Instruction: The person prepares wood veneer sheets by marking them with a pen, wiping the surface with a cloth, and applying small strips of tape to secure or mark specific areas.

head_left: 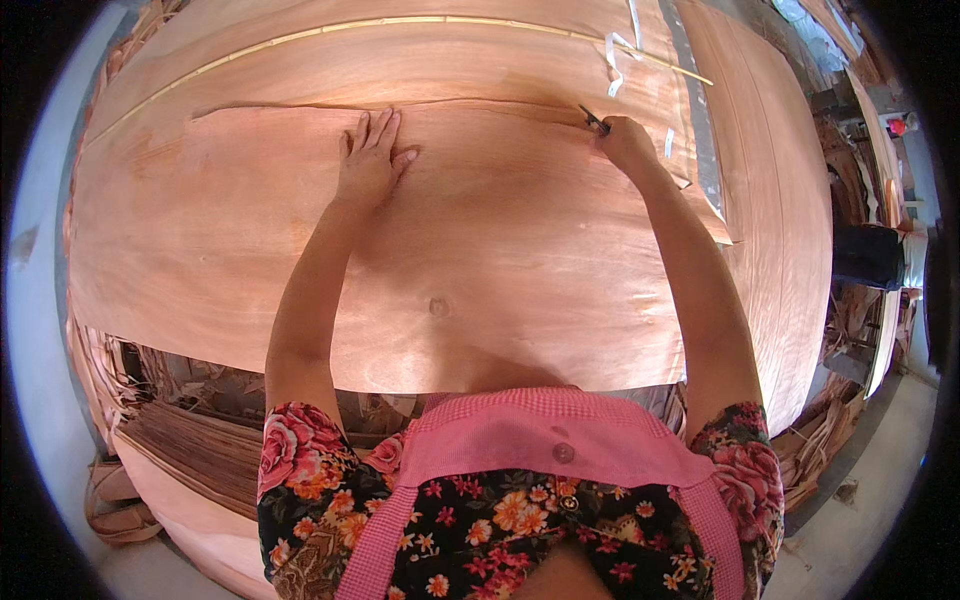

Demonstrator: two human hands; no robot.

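Note:
A wide sheet of reddish-brown wood veneer (520, 250) lies flat in front of me, a long uneven edge running across its far part. My left hand (370, 165) rests palm down on the sheet just below that edge, open, fingers spread a little apart. Farther right, my right hand (626, 145) is closed round a small dark bladed cutting tool (595, 122). The tool's pointed end sticks out to the left, at the right end of the uneven edge. My fingers hide its handle, so its exact kind cannot be made out.
A thin bamboo stick (440, 19) lies across the far veneer. White tape strips (613, 65) stick near the far right. Another veneer sheet (770, 200) extends along the right side. Stacked veneer strips (190, 450) lie below the near left edge, and wood scraps fill the right side.

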